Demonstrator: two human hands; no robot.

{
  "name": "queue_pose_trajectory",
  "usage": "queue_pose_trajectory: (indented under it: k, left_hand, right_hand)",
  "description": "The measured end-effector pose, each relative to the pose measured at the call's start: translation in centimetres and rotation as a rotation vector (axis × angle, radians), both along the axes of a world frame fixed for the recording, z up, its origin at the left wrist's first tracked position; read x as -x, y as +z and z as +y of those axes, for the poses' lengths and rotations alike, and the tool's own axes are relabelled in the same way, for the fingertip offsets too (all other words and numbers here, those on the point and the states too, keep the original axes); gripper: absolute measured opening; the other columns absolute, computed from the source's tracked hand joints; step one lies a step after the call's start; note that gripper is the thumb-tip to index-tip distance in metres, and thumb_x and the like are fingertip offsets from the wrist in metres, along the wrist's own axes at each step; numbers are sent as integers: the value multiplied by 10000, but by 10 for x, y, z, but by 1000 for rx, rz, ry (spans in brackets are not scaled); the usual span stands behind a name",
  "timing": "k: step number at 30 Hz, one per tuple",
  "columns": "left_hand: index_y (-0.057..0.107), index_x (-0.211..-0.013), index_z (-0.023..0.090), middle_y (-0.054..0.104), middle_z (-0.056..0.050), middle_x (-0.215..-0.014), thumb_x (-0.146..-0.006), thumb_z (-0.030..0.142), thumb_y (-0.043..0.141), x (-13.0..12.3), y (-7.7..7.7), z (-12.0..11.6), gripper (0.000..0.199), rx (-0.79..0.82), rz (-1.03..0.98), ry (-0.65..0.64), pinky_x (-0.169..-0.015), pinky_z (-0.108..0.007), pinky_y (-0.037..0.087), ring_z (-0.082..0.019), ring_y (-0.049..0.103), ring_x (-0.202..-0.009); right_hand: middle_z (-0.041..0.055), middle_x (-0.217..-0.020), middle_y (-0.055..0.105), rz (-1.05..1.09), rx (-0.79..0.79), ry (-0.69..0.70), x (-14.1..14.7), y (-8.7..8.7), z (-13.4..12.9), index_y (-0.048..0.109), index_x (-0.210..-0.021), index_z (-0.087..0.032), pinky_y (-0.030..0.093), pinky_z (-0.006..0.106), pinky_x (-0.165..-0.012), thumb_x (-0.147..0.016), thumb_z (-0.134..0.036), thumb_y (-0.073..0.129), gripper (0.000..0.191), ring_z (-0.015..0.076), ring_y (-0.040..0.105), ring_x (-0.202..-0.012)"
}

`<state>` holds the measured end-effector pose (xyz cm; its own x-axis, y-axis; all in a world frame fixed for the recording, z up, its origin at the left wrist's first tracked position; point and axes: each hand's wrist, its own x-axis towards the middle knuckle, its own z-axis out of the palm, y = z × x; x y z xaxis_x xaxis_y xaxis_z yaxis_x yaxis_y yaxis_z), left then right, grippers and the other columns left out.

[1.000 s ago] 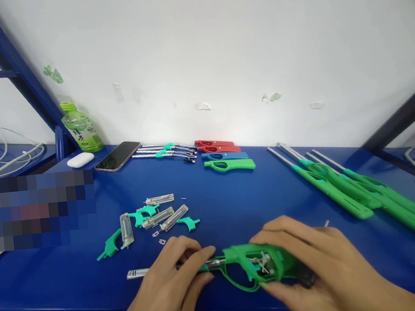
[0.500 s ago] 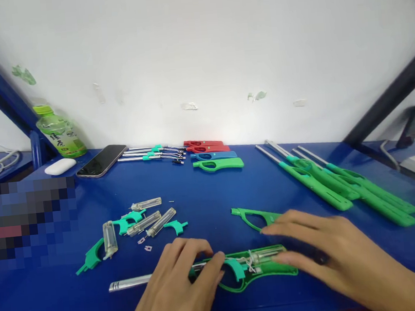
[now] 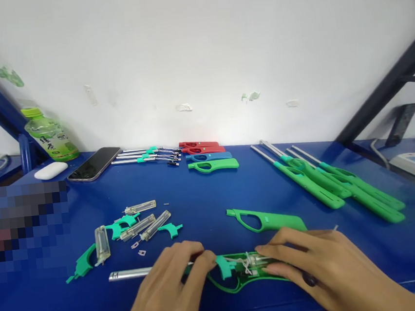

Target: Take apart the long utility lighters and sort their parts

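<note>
Between the hands, an open green plastic lighter shell (image 3: 258, 275) lies on the blue table (image 3: 200, 195). Its silver metal tube (image 3: 131, 274) is gripped by the left hand (image 3: 168, 284); a clear plastic tank (image 3: 254, 259) is pinched by the right hand (image 3: 317, 264). Parts are apparently being seated; careful alignment seems needed.

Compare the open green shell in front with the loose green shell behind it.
The front shell shows its hollow inside; the rear shell shows its outer face. The front shell holds a clear tank and a teal trigger; the rear shell shows neither. Both are green, with a looped section.
</note>
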<state>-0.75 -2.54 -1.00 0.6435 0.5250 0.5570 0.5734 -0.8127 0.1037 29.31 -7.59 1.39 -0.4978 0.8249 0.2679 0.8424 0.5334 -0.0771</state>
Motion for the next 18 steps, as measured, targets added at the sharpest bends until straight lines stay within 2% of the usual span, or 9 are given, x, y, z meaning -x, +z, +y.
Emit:
queue_pose_trajectory:
  k: [3,6,8,11,13,16,18]
  left_hand:
    - [634,-1270,287,710,-29,-1176,-963,114,411,25,-5,13,417,-60,60,106,-799,-271,619,-195,725,-1025]
    - [645,-1255,305,710,-21,-1176,-979,214,458,46,-9,23,346,-68,147,196,-807,-312,638,-235,714,-1052]
    - [640,-1281,303,707,-29,-1176,-995,234,455,49,-10,25,347,-69,186,233,-833,-352,642,-258,706,-1069]
    - [635,-1322,253,700,-68,-1159,-1020,222,463,31,-5,18,348,-121,122,218,-892,-420,622,-283,692,-1071]
    - [625,-1347,202,694,-97,-1156,-1036,235,502,10,0,11,337,-140,50,147,-841,-371,613,-268,683,-1054]
    - [616,-1373,184,698,-95,-1144,-1051,216,503,-22,2,3,343,-89,42,-18,-815,-342,596,-231,662,-984]
    - [660,-1285,189,699,-66,-1049,-1025,134,512,-35,-1,1,304,-78,-16,-69,-764,-334,577,-217,623,-912]
  right_hand:
    - [0,-1046,770,4,-48,7,1,0,-1,685,-1247,-282,564,275,-645,-1112,-328,448,277,148,753,-714]
    - [-2,-1098,786,19,-61,-1,1,-2,-2,661,-1257,-279,568,292,-649,-1110,-303,453,256,164,773,-761]
    - [-8,-1127,789,31,-51,-12,1,-4,-3,644,-1270,-280,575,297,-683,-1109,-296,465,241,169,781,-807]
    - [-8,-1160,791,51,-67,-14,2,-4,-4,630,-1282,-275,569,292,-729,-1109,-300,485,228,168,786,-868]
    - [-8,-1152,799,69,-125,-10,3,-2,-5,632,-1282,-270,555,281,-727,-1114,-315,483,229,159,785,-872]
    - [-32,-1092,815,100,-237,0,7,3,-3,657,-1246,-271,536,265,-711,-1125,-331,464,236,134,786,-859]
    - [-51,-1063,817,109,-287,12,10,7,-2,670,-1223,-273,534,257,-711,-1130,-321,456,239,114,787,-852]
